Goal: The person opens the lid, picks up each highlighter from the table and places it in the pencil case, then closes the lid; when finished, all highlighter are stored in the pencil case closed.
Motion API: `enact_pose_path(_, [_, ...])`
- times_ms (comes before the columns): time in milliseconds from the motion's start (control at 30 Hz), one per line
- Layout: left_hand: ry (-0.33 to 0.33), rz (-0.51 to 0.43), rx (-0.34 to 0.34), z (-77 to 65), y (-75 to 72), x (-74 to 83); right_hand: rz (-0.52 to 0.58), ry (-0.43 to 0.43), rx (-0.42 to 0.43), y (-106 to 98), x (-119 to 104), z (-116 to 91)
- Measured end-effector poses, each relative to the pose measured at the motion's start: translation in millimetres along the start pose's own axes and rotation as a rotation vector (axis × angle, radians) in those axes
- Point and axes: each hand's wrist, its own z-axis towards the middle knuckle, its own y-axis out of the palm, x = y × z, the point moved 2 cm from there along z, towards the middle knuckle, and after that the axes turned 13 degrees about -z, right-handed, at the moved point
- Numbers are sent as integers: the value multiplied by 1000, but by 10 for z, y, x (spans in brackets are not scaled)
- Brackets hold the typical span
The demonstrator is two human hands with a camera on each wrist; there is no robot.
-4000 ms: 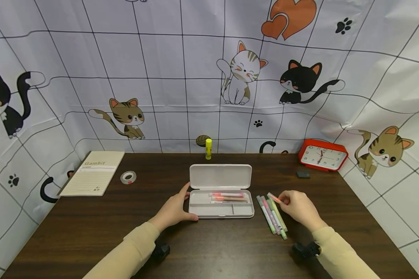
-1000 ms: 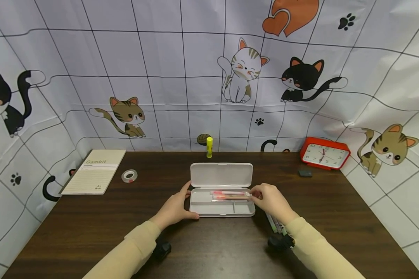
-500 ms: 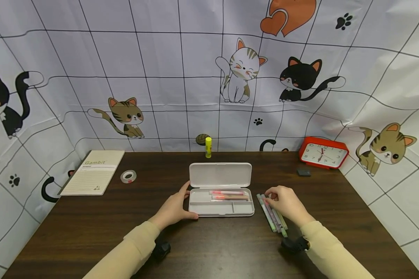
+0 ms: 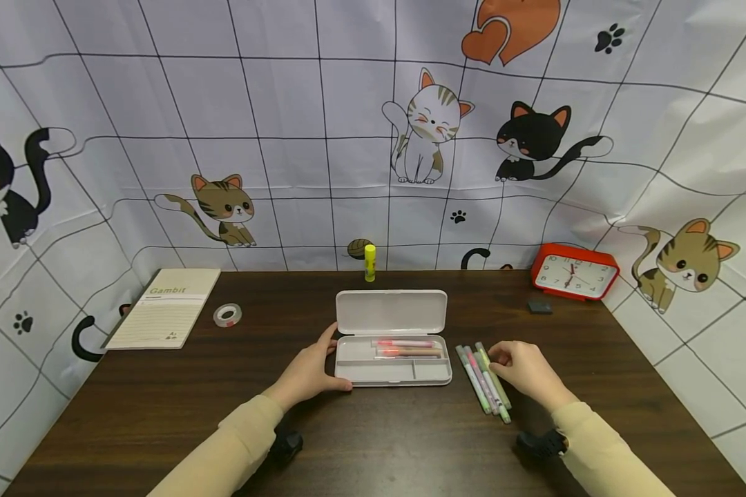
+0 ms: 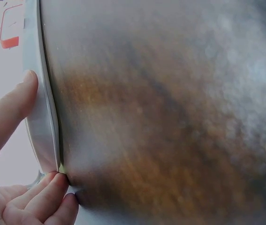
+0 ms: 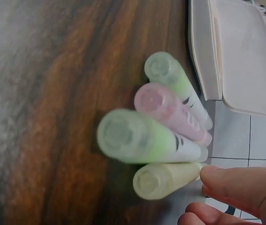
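Around the case (image 4: 373, 373) curls the left grip (image 4: 308, 371); at the yellow marker (image 6: 170, 180), the right grip (image 4: 527, 373), hold unclear.

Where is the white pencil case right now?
In the head view, the open pencil case sits centrally on the dark table, with the loose pens just to its right and the yellow stick standing behind it.

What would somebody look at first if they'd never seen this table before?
Probably the bright red clock at the table's back right corner, or the cartoon cats and big orange heart on the white backdrop behind it. Next might come the open pale case in the middle, held by the left hand, and the four pastel pens lying between it and the right hand.
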Motion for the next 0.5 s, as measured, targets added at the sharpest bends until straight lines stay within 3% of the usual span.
enact_pose_path(500, [-3,-11,3,-7,-4,2,-14,6,-14,13,-14,-19])
